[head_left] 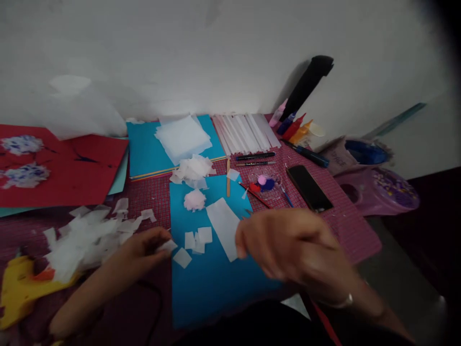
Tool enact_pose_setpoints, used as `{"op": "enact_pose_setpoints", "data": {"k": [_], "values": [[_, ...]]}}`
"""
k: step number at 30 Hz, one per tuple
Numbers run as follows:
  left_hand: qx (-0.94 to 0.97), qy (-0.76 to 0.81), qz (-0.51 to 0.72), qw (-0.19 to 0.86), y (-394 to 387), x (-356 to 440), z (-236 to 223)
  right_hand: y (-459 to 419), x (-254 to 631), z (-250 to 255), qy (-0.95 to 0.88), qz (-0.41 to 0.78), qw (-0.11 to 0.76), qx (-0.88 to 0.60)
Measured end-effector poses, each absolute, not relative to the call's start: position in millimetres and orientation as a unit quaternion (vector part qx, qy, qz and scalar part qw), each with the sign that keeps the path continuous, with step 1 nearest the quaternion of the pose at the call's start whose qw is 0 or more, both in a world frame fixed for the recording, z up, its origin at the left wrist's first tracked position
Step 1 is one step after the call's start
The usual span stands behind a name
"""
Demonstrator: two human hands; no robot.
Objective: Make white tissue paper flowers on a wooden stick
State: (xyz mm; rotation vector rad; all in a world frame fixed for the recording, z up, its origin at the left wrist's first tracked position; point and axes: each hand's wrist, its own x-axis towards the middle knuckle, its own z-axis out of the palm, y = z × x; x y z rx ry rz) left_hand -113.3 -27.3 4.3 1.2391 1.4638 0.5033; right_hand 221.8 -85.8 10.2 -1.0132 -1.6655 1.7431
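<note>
My left hand (146,247) pinches a small white paper square (167,246) at the left edge of the blue sheet (209,298). Close by lie another loose square (182,258) and a few overlapping squares (200,238). Fingers curled, my right hand (288,240) hovers over the sheet's right side, smeared by motion. A thin pointed tip (248,212) shows beside its knuckles; the rest is hidden. Under that hand's fingertips is a long white paper strip (225,228). Further back on the sheet sits a pale pink paper puff (195,200).
A heap of white paper pieces (86,238) and a yellow glue gun (25,288) lie left. Behind are stacked white sheets (183,137), white strips (245,132) and a wooden stick (228,178). A paint palette (264,184), phone (309,187) and paint bottles (293,127) stand right.
</note>
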Motion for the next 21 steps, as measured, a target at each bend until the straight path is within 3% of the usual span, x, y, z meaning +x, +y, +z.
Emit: {"op": "enact_pose_setpoints", "data": {"k": [4,9,15,21], "values": [[0.570,0.604,0.159,0.534,-33,-105,-8,43,145,50,-0.819,0.464,0.169,-0.291],[0.653,0.609,0.106,0.438,-39,-83,-16,36,124,20,-0.915,0.298,0.030,-0.271],[0.710,0.598,0.080,0.363,-35,-65,-21,23,112,-8,-0.939,0.218,0.003,-0.265],[0.720,0.592,0.086,0.353,-27,-63,-27,30,103,-22,-0.943,0.237,0.017,-0.235]]}}
